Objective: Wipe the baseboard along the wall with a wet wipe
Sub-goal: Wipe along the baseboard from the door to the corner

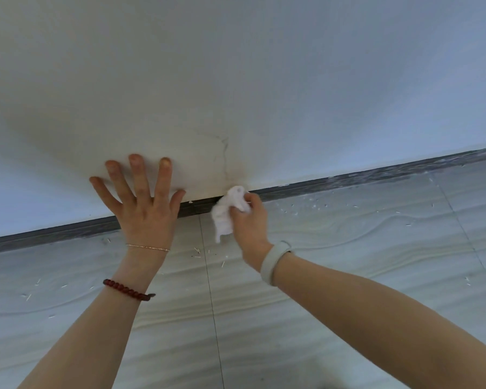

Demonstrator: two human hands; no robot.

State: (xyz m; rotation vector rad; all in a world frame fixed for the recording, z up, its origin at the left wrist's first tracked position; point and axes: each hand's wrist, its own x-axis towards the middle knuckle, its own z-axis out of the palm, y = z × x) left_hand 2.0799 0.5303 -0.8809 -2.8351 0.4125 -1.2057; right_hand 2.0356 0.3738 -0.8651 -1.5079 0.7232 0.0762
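- The right hand [250,220] is closed around a bunched white wipe [228,213], pressing its top against the dark baseboard [348,179] where it meets the wall [236,80]
- The rest of the wipe hangs down from the grip over the floor [320,276], apart from it as far as can be told
- The left hand [143,203] is open, fingers spread and flat on the wall just above the baseboard, holding nothing; it looks like a brace for leaning in
- A thin crack [225,153] runs down the wall to a point just above the wipe
- Step in hand: the wiping stroke itself, at about the middle of the visible run of baseboard
- To the right the baseboard looks mottled with pale dust, and white flecks [300,207] lie on the floor beside it; to the left it looks darker and more even, so that side is probably already done
- Next move, as a judgement: slide the wipe rightward along the strip with steady pressure, keeping it on the top edge and face
- The left hand will likely need to shift along the wall as the reach grows, and the wipe may want refolding to a clean side
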